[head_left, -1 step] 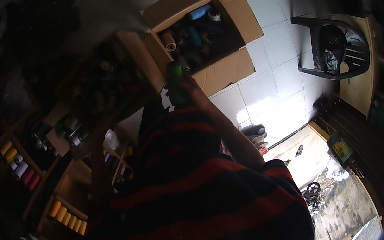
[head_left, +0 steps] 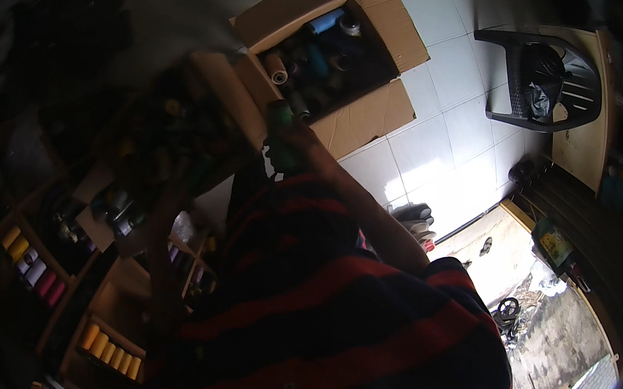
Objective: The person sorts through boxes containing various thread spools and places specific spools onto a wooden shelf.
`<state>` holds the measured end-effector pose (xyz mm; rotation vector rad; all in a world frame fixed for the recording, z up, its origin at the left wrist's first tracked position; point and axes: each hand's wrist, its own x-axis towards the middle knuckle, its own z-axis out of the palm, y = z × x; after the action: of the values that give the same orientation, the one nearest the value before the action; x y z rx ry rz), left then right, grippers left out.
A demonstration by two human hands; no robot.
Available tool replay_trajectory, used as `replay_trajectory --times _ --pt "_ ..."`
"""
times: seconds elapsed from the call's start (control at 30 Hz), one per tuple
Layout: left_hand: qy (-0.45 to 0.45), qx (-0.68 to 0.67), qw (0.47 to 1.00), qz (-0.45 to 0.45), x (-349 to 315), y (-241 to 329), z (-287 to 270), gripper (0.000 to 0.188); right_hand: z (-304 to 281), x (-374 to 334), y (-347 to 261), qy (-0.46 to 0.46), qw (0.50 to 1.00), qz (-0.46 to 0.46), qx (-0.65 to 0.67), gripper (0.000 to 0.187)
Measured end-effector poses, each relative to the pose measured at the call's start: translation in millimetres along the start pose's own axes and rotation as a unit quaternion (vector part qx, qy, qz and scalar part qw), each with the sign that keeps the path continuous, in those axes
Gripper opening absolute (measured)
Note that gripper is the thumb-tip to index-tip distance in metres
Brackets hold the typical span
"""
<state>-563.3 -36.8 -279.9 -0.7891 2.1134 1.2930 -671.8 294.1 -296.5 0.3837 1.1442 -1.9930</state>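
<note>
Pale floor tiles (head_left: 459, 88) are spreading across the top and right, sunlight falling on part of them. A dark shirt with red stripes (head_left: 358, 319) is filling the lower middle. At lower left, a wooden shelf unit (head_left: 117, 295) is holding rows of coloured spools. An open cardboard box (head_left: 288, 14) is standing with its flaps spreading outward, and a shadowed box (head_left: 219, 88) of spools is sitting just beside it. To the right, a black plastic chair (head_left: 507, 71) is carrying a dark bag (head_left: 540, 71). The right hand (head_left: 306, 146) is grasping a green spool (head_left: 281, 116) just beside the open box's near edge. The left hand (head_left: 171, 184) is reaching toward the shadowed box, too dim to tell whether it is gripping anything. Inside the open box, a blue spool (head_left: 326, 21) and a brown spool (head_left: 274, 68) are lying among darker ones
</note>
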Motion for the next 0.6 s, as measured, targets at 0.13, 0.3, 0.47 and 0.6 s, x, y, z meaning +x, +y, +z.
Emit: replay_trajectory --times 0.13,0.3,0.47,0.6 --pt "-0.002 -0.029 1.000 0.007 -35 -8 30 0.039 37 9 -14 -0.044 0.996 -0.001 -0.077 0.050" --pt "-0.033 0.021 0.994 0.103 10 11 84 0.039 42 33 13 -0.014 0.965 -0.127 -0.229 0.048" --pt "-0.123 -0.474 0.865 0.114 50 28 116 0.040 -1 67 0 0.007 0.958 -0.105 -0.268 0.044" --pt "-0.174 -0.390 0.900 0.093 80 54 127 0.035 -103 105 -56 0.097 0.585 -0.278 -0.756 0.054"
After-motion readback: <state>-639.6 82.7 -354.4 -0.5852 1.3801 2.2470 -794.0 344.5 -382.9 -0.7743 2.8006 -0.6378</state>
